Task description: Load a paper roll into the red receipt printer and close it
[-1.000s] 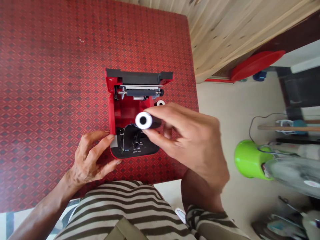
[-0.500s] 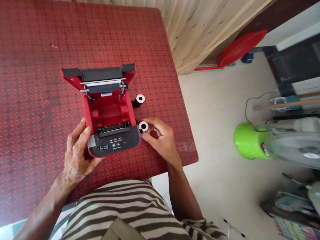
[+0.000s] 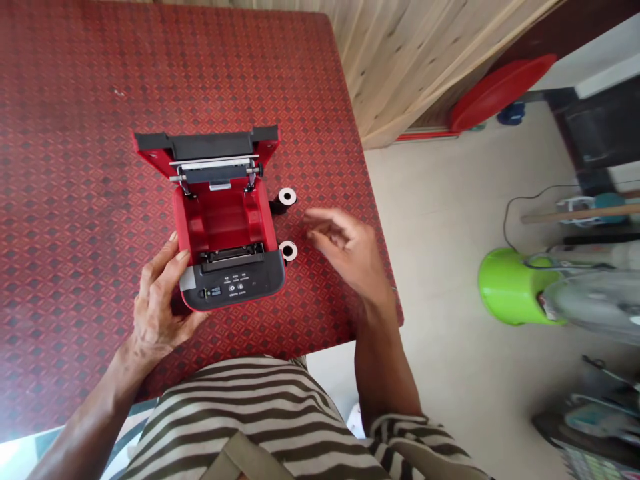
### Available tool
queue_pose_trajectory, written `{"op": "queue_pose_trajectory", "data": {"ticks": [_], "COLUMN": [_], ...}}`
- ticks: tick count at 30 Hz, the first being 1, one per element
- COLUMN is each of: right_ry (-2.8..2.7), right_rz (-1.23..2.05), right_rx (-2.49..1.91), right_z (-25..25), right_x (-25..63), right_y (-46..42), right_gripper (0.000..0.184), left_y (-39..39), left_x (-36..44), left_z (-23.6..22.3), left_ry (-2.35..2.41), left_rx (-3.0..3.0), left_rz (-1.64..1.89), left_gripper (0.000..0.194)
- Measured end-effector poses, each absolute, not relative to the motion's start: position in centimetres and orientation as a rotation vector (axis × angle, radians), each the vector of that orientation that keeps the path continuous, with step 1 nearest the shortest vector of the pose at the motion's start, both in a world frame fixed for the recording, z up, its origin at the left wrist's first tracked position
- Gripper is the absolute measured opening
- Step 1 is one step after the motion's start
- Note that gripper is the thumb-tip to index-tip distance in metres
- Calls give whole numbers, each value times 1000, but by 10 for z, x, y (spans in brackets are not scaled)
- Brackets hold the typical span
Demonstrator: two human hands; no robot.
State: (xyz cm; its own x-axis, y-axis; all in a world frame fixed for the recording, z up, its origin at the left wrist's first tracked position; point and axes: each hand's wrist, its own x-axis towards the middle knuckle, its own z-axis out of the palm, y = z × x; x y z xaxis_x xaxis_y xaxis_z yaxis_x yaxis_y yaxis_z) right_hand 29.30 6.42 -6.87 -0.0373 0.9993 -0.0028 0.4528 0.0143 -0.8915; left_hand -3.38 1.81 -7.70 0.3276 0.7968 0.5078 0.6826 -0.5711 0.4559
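Note:
A red and black label printer [image 3: 225, 220] stands on the table with its lid [image 3: 210, 143] raised, so its red inner bay shows no roll. My left hand [image 3: 159, 300] grips its front left corner, fingers along the side and thumb near the front edge. Two dark spools with white ring ends lie by the right side: a far spool [image 3: 281, 204] and a near spool [image 3: 294, 251], partly hidden by the printer. My right hand [image 3: 350, 250] hovers right of them, slightly blurred, fingers curved, thumb and forefinger apart, touching neither spool and showing nothing held.
The red patterned table [image 3: 75, 167] ends at a right edge, past which lies a pale floor [image 3: 425, 267]. A light curtain [image 3: 400, 60] hangs beyond the far corner. On the floor are a green bucket [image 3: 510, 287], a fan [image 3: 595, 300] and a red round tray [image 3: 500, 93].
My right hand has let go of the near spool and moved away to the right. My left hand keeps its grip on the printer. The view has shifted slightly.

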Motion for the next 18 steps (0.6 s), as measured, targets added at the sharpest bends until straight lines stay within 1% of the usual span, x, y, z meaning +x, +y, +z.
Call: {"op": "queue_pose_trajectory", "data": {"ticks": [1,2,4,6,8,10,12,13,16,17,18], "right_ry": [-1574,-1584,-1645,-1699,-1688,-1635,-1613,-1640,-1887,-2054,-2173], "right_rz": [900,858,861,906,926,935,974,1045,1204,1182,1063], "right_rx": [-1531,-1521,-1467,-1422,-1430,-1429,-1363,-1283,-1005,-946,-966], "right_z": [-72,-76,-87,-96,-94,-77,-43,-23,29,38,43], "right_x": [291,288,278,270,266,270,277,280,277,270,261], "right_y": [74,83,101,113,115,106,93,86,75,75,77], "right_gripper": [34,40,49,42,31,29,35,38,38,35,31], "left_y": [18,18,19,21,21,21,20,19,18,18,18], "left_x": [-34,-34,-34,-35,-35,-35,-35,-35,-35,-35,-34], "left_z": [-77,-78,-80,-82,-83,-84,-84,-84,-83,-83,-83], "left_ry": [1372,1365,1320,1277,1274,1287,1305,1311,1306,1300,1293], "left_rx": [2415,2413,2434,2451,2441,2426,2408,2400,2392,2394,2395], "left_rz": [1059,1064,1102,1140,1141,1127,1108,1099,1089,1086,1084], "left_gripper": [80,81,88,95,95,93,93,93,95,94,93]}}
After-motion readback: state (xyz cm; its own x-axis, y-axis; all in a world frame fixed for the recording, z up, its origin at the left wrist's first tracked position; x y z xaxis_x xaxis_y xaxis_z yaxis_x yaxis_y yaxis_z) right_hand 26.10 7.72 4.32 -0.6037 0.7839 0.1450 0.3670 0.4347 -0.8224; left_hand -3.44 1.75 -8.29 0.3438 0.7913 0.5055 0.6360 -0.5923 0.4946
